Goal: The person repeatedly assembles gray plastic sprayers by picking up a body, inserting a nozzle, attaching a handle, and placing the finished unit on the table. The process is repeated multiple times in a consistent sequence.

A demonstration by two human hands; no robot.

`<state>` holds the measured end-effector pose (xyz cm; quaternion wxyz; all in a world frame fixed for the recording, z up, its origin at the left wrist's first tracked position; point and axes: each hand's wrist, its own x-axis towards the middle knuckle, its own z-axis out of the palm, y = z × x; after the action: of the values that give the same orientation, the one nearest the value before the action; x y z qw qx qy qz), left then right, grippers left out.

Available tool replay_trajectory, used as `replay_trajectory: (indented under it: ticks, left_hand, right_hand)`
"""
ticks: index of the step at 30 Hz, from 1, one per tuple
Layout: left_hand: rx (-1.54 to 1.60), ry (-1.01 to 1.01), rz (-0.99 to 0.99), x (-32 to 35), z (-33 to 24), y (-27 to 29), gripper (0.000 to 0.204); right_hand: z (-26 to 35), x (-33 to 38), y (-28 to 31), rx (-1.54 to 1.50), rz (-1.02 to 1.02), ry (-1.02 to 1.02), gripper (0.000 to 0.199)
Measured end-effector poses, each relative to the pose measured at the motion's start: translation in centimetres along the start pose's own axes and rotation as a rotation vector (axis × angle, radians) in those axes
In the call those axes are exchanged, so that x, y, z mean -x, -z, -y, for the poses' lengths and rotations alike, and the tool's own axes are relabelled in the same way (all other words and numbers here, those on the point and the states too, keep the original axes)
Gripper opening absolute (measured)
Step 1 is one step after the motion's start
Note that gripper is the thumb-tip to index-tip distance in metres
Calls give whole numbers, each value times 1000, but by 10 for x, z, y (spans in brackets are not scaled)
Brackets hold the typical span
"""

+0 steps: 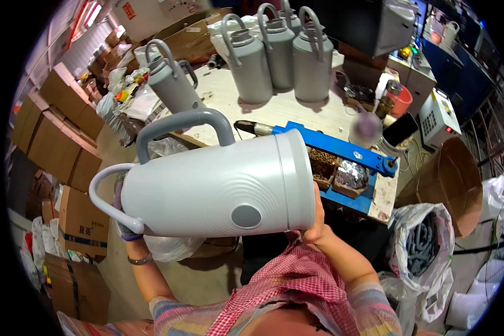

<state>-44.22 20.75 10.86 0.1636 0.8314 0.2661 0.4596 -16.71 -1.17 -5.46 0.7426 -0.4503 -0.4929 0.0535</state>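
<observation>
I hold a large light-grey insulated jug (207, 187) sideways in front of my body, with its darker grey side handle (187, 119) on top. A thin carrying loop (115, 204) sticks out at its left end, and a round grey disc (246, 216) shows on its side. My left hand (119, 210), in a greyish-purple glove, grips the left end and is mostly hidden behind the jug. Around the wide right-hand rim, my right hand (315, 221) is closed, with part of the fingers out of sight behind it.
Several similar grey jugs (252, 73) stand on the white table (213, 123). A blue metal arm (341, 148) lies across small boxes of brass-coloured parts (322, 163) and silvery parts (351, 176). At right are a sack of grey handles (423, 246) and a cardboard drum (451, 179); cartons (84, 218) stand left.
</observation>
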Motion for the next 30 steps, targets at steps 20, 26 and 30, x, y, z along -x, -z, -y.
replay_trajectory:
  ticks: [20,26,30]
  left_hand:
    - [-311,-448,97,-281,188,-102,36]
    - [-774,-499,-42,-314,225,-134,34]
    - [256,-22,-504,-232,287,-169,59]
  right_hand:
    - [-14,-116,-49,136,528,-361,61]
    - [-12,-181,-12,374,633,-348,55]
    - [-47,-247,11,554,492,-204,46]
